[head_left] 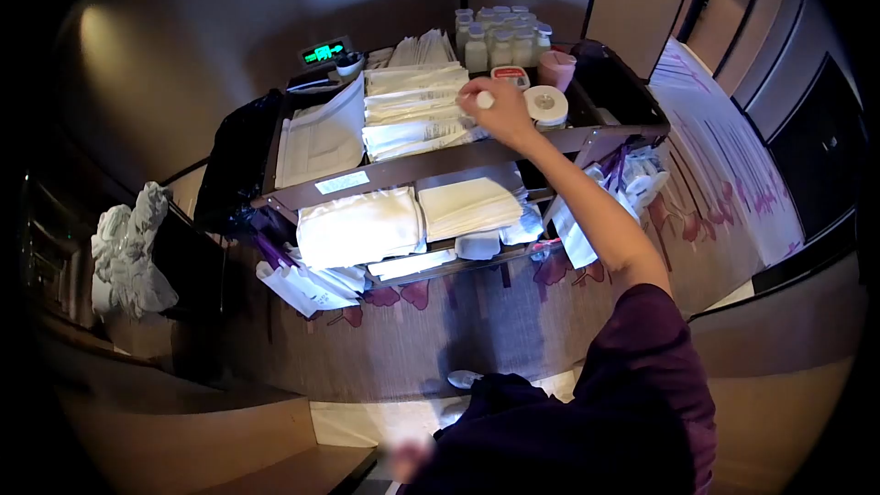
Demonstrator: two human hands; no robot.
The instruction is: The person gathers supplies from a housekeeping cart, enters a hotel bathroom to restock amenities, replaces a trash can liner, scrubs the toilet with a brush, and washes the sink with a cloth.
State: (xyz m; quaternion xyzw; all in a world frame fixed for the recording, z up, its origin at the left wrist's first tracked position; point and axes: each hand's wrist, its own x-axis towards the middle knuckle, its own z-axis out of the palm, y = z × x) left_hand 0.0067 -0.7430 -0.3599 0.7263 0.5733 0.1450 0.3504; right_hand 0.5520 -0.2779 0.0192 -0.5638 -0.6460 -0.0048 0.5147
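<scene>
My right hand (504,115) reaches over the top tray of a housekeeping cart (440,158), its fingers closed around a small white round-ended item (485,100). Most of that item is hidden in the hand, so its kind does not show. Just left of the hand lie rows of white paper-wrapped packets (414,105). A white round-lidded tub (547,104) stands to its right, with a red-and-white container (510,77) and a pink cup (555,69) behind. Low in the view, my left hand (409,458) is a blur beside my dark clothing; its fingers cannot be made out.
Several small lidded bottles (502,41) stand at the cart's back. Folded white linens (360,227) fill the lower shelf. White bags (316,286) hang at the cart's ends. A lit green display (323,53) sits at the back left; crumpled white material (133,252) is piled farther left.
</scene>
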